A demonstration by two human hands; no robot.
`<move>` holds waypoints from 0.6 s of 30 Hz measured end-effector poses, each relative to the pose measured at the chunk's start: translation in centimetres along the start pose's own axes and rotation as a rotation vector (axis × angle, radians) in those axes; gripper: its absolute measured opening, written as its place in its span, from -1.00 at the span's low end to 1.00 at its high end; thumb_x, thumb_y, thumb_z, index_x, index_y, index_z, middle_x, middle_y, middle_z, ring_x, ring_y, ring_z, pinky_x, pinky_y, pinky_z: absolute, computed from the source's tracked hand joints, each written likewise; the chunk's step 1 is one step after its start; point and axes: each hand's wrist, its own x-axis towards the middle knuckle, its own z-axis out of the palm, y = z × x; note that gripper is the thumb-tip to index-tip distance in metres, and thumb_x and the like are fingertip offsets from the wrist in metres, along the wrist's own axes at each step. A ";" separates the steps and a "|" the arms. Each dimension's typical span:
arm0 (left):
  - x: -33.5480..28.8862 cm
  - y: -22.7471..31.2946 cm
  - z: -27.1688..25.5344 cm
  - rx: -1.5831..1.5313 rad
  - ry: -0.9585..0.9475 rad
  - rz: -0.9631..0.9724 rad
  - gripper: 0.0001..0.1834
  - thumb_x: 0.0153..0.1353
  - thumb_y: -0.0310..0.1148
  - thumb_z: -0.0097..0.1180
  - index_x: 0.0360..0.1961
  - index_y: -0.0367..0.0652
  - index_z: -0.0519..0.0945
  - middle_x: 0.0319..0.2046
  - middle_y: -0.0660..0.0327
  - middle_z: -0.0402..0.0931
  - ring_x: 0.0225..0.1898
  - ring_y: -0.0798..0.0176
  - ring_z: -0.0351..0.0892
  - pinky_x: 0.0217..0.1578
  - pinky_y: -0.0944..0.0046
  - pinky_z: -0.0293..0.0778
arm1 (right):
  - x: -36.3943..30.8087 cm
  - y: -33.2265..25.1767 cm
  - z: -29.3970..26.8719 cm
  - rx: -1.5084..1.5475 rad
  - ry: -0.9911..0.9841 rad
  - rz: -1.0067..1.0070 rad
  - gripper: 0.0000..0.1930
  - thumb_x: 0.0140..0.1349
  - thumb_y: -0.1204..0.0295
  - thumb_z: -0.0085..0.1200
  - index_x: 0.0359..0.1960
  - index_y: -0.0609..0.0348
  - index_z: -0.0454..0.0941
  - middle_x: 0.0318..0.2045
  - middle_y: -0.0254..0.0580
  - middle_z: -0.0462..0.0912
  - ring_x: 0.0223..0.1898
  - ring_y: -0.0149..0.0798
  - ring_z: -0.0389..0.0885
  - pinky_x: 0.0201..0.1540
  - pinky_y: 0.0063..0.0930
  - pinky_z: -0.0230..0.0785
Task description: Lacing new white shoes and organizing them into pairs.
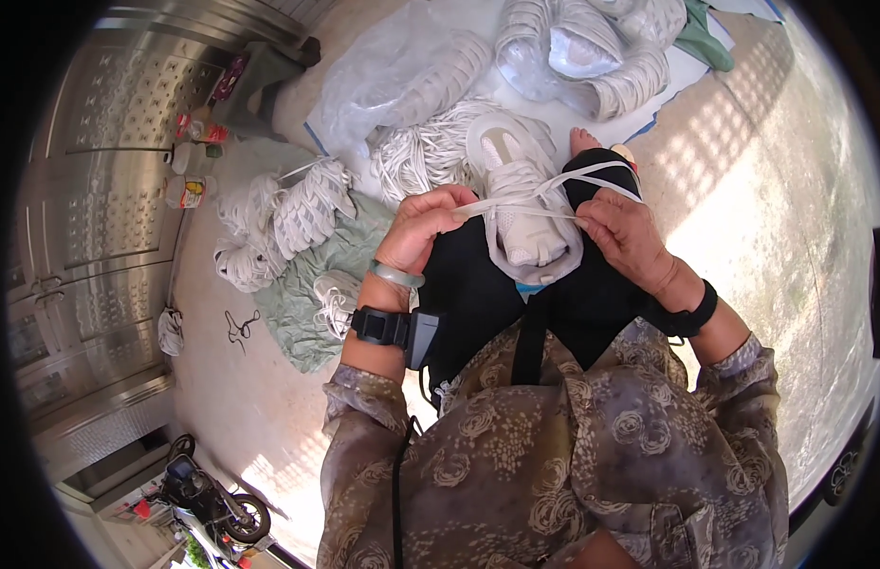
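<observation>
A pale sneaker (523, 194) rests between my knees on my dark-covered lap, its toe pointing away from me. Its flat white shoelace (521, 204) stretches over the shoe opening from one hand to the other. My left hand (424, 226) pinches the lace at the left of the shoe. On the right side, my right hand (630, 237) holds the lace between thumb and fingers, and a loose end curves above that hand. A large heap of white shoelaces (421, 147) lies just beyond the shoe.
Rows of nested pale shoe uppers (587, 43), some in clear plastic (364, 81), lie at the far side. More laced shoes (312, 204) sit at left on a green sheet (312, 275). Jars (189, 192) stand by a metal door (108, 171); a motorcycle (217, 503) is at lower left.
</observation>
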 end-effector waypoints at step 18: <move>0.4 -3.5 1.1 0.074 0.174 0.097 -0.87 -0.19 -0.66 0.11 -0.61 -0.21 0.45 -0.32 0.20 0.44 -0.30 0.37 0.40 -0.23 0.42 0.30 | -2.7 0.1 -6.4 -0.492 0.115 -0.144 -0.83 -0.11 0.48 0.02 -0.41 0.06 0.39 -0.54 -0.26 0.34 -0.50 -0.23 0.45 -0.48 -0.39 0.33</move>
